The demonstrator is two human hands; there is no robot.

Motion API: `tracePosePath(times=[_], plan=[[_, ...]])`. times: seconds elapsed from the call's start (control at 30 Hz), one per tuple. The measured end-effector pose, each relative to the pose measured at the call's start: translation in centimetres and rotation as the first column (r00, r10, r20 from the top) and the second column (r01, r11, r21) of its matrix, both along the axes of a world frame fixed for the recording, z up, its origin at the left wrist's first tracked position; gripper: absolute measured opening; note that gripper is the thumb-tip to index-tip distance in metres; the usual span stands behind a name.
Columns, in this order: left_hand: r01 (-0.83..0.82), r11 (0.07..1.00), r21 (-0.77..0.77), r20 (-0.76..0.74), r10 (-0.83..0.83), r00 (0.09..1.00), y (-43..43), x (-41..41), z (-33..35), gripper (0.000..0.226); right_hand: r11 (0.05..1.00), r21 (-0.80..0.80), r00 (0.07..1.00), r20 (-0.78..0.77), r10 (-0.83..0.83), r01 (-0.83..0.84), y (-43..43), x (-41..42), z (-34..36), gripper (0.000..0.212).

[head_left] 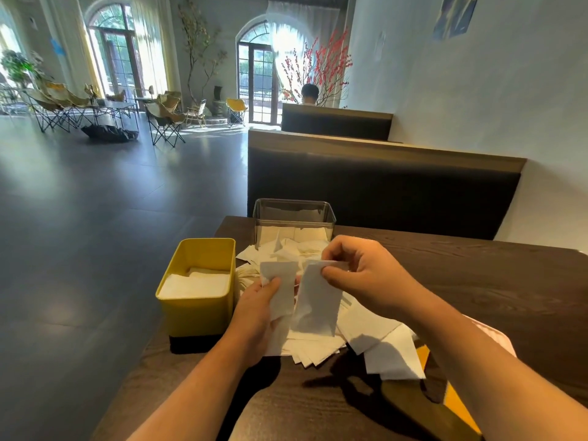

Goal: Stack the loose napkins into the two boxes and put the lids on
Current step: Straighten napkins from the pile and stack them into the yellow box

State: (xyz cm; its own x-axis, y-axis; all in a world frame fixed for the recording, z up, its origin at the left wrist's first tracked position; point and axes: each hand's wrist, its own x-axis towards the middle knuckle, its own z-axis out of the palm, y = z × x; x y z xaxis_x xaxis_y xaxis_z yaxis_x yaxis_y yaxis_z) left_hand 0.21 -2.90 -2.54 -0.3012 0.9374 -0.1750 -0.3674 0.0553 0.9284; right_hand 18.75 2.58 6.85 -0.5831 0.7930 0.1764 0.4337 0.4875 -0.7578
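Table edges: the left edge of the dark wood table [493, 281] runs right under the yellow box [197, 316], and the far edge sits behind the clear box [294, 218].
Open room: wide bare floor [95, 233] off the left edge; on the table, free wood along the right side and at the near edge between the forearms.
Bench: a dark padded bench [381, 186] rises just past the far edge, closing that side off.
Pile: loose napkins in a pile [369, 326] fill the middle, spreading from the clear box toward the near right, partly under both hands.
Brown piece: a brown piece [410, 405] with yellow showing beside it lies at the near right, half under the pile; can't tell what it is.
Left hand: the left hand [254, 313] is up over the pile, thumb and fingers curled, gripping the left napkin [280, 275] upright.
Right hand: the right hand [366, 275] pinches the top edge of the right napkin [318, 307] between thumb and fingertips; the sheet hangs down, just beside the left one.
Yellow box: lid off, at the left edge on a black base, white napkins stacked flat inside and filling it partway.
Clear box: lid off, at the far edge near the far-left corner, with a low layer of napkins on its bottom and the pile touching its front wall.
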Motion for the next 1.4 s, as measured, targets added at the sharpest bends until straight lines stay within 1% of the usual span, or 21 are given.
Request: tracePosePath(times=[0.03,0.1,0.17,0.23,0.33,0.37,0.47,0.53,0.6,0.67,0.8,0.87,0.93,1.0,1.07,1.1,1.17,1.3,1.4], plan=[[0.032,0.999,-0.005,0.029,-0.032,0.999,-0.1,0.1,0.2,0.026,0.999,-0.029,0.999,0.015,0.032,-0.032,-0.1,-0.5,0.2,0.008],[0.095,0.996,-0.004,0.062,-0.094,0.994,-0.2,0.3,0.2,0.033,0.998,-0.015,0.995,0.081,0.06,-0.059,-0.1,-1.6,0.0,0.008],[0.138,0.99,0.003,0.084,-0.138,0.987,-0.1,0.3,0.0,0.038,0.999,0.017,0.992,0.119,0.042,-0.044,0.2,-2.8,-0.6,0.009],[0.172,0.985,0.01,0.169,-0.171,0.971,0.1,0.3,-0.4,0.044,1.0,0.011,0.993,0.121,0.017,-0.018,0.8,-3.7,-1.6,0.008],[0.188,0.982,-0.029,0.27,-0.173,0.947,0.0,0.0,-0.4,0.06,0.998,0.044,0.986,0.163,-0.042,0.036,2.0,-4.7,-2.9,0.008],[0.208,0.978,-0.02,0.265,-0.195,0.944,-0.2,0.0,-0.3,0.059,0.997,0.067,0.982,0.181,-0.055,0.044,2.2,-4.8,-3.2,0.009],[0.199,0.98,0.004,0.149,-0.197,0.969,-0.5,0.4,-0.3,0.035,0.984,0.173,0.976,0.199,-0.085,0.05,3.1,-5.4,-3.6,0.027],[0.174,0.985,-0.002,0.155,-0.172,0.973,-0.4,0.4,-0.4,0.026,0.96,0.261,0.97,0.192,-0.149,0.096,4.3,-5.6,-3.4,0.033],[0.149,0.988,-0.043,0.181,-0.139,0.974,-0.1,0.3,-0.6,0.024,0.924,0.366,0.942,0.258,-0.213,0.109,5.5,-6.2,-3.2,0.034],[0.116,0.99,-0.082,0.168,-0.101,0.981,0.2,0.3,-0.8,0.024,0.91,0.41,0.918,0.339,-0.204,0.051,6.2,-7.2,-3.0,0.034],[0.073,0.988,-0.135,0.118,-0.057,0.991,0.5,0.4,-1.4,0.031,0.891,0.415,0.895,0.445,-0.019,-0.187,6.0,-10.8,-2.5,0.029],[0.038,0.984,-0.175,0.116,-0.017,0.993,0.6,0.4,-1.7,0.035,0.877,0.386,0.845,0.533,0.042,-0.287,5.9,-13.0,-2.2,0.041],[-0.001,0.976,-0.219,0.108,0.025,0.994,0.8,0.4,-1.9,0.029,0.856,0.363,0.743,0.668,0.035,-0.367,5.9,-15.0,-2.7,0.061],[0.012,0.969,-0.247,0.107,0.015,0.994,0.6,0.3,-1.6,0.019,0.849,0.324,0.636,0.771,0.018,-0.417,6.0,-16.5,-3.4,0.078],[0.03,0.961,-0.275,0.139,0.009,0.99,0.6,0.3,-1.6,0.022,0.853,0.291,0.584,0.812,0.02,-0.433,6.0,-17.1,-4.1,0.084],[0.035,0.958,-0.283,0.172,0.014,0.985,0.5,0.3,-1.5,0.025,0.848,0.29,0.568,0.823,0.016,-0.444,5.9,-17.5,-4.2,0.083],[0.053,0.955,-0.292,0.191,0.004,0.982,0.4,0.1,-1.3,0.031,0.831,0.306,0.542,0.84,-0.007,-0.464,5.8,-17.8,-4.5,0.075],[0.084,0.964,-0.252,0.2,-0.033,0.979,0.0,0.2,-0.8,0.028,0.815,0.324,0.522,0.852,-0.031,-0.48,5.8,-17.8,-4.4,0.06],[0.097,0.965,-0.245,0.184,-0.051,0.982,-0.2,0.2,-0.9,0.03,0.802,0.342,0.511,0.858,-0.053,-0.49,5.9,-17.5,-4.2,0.055]])
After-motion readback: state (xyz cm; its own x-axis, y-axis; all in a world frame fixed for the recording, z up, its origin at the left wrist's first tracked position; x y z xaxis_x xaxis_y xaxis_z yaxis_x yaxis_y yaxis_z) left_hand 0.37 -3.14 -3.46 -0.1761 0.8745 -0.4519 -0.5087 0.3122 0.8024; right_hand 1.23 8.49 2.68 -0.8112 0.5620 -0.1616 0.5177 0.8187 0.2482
